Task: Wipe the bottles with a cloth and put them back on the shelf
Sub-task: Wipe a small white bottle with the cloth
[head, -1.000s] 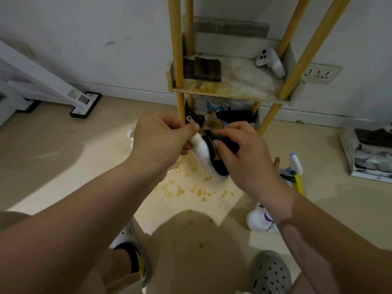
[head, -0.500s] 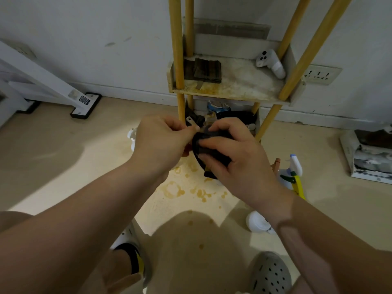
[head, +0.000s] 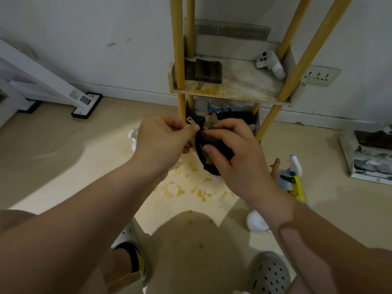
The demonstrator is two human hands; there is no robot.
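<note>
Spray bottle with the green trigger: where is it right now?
Head view, right side, on the floor: the spray bottle sits just right of the right hand, near the front right leg of the shelf.

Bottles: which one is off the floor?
The white bottle in the dark cloth, between left hand and right hand; spray bottle and round bottle are on the floor.

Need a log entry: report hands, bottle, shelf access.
Left hand pinches top of white plastic bottle. Right hand grips dark cloth round it. Wooden shelf ahead: room between dark folded pad, white controller.
</note>
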